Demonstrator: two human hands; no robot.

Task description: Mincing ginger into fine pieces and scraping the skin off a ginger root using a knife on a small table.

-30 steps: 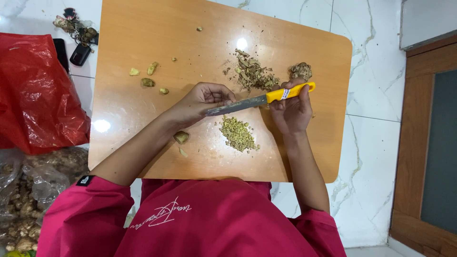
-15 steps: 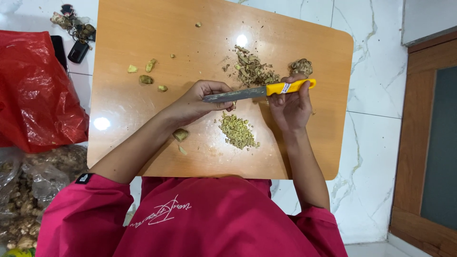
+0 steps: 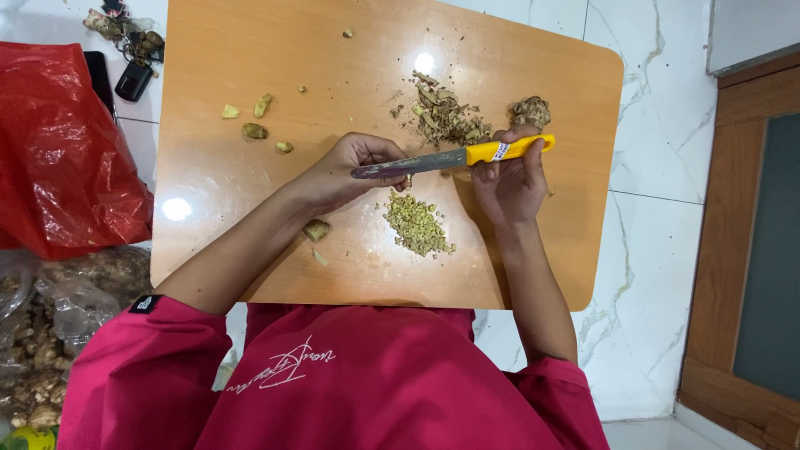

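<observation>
My right hand (image 3: 510, 185) grips the yellow handle of a knife (image 3: 450, 157), whose grey blade points left. Fingers of my left hand (image 3: 343, 172) pinch the blade near its tip. Both hands hover over a wooden cutting board (image 3: 250, 50). Just below the blade lies a small heap of finely chopped ginger (image 3: 415, 225). Behind the knife sits a pile of brown peelings (image 3: 446, 117), and an unpeeled ginger knob (image 3: 531, 111) lies just above my right hand. One ginger chunk (image 3: 317, 230) rests under my left wrist.
Several small ginger pieces (image 3: 254, 119) lie at the board's far left. A red plastic bag (image 3: 58, 150) and a clear bag of ginger roots (image 3: 50, 333) sit to the left. Keys (image 3: 129, 37) lie at the top left. The floor is white marble, with a wooden door frame (image 3: 750, 250) on the right.
The knife has lifted slightly off the board toward the far side. My left hand stays on the blade near its tip, and the chopped heap is unchanged.
</observation>
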